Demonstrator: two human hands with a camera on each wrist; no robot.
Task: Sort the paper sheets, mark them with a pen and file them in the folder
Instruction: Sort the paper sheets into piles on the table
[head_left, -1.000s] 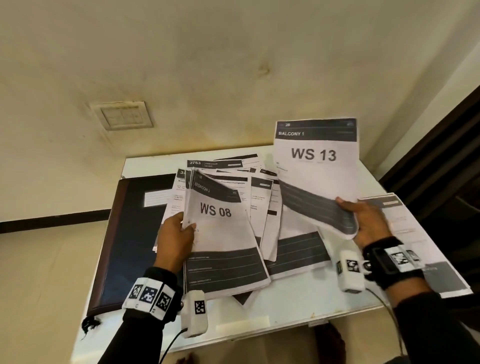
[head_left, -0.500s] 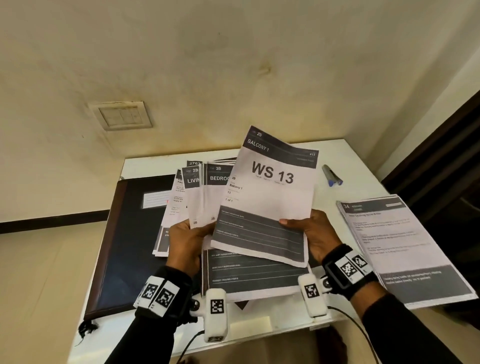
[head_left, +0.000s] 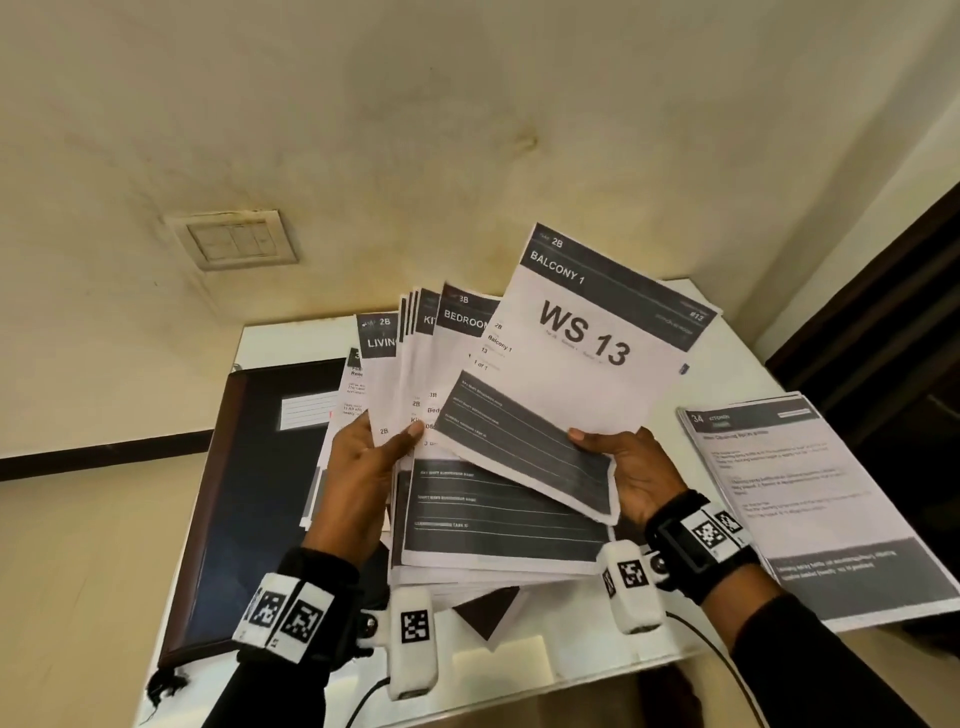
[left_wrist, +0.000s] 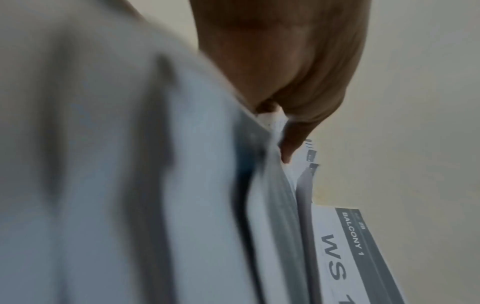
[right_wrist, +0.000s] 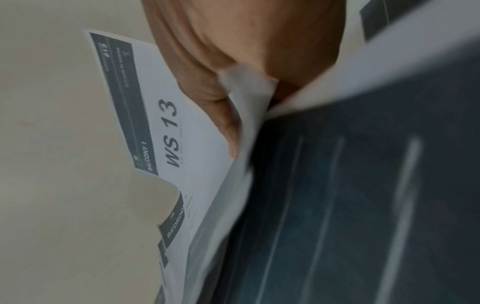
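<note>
Now | both grips pinch thin, flat paper sheets (head_left: 582, 364) | left hand (head_left: 363, 467) | right hand (head_left: 634, 467)

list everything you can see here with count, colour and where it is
WS 13 sheet: one, white with dark bands, front of the fan, held by both hands
fanned sheets: several, white and dark, behind it, above the table
folder: one, dark with brown edge, table's left side
kitchen sheets: small stack, white and grey, table's right side
table: one, white
wall switch plate: one, cream, on the wall
left hand: grips the fan
right hand: pinches the WS 13 sheet
</note>
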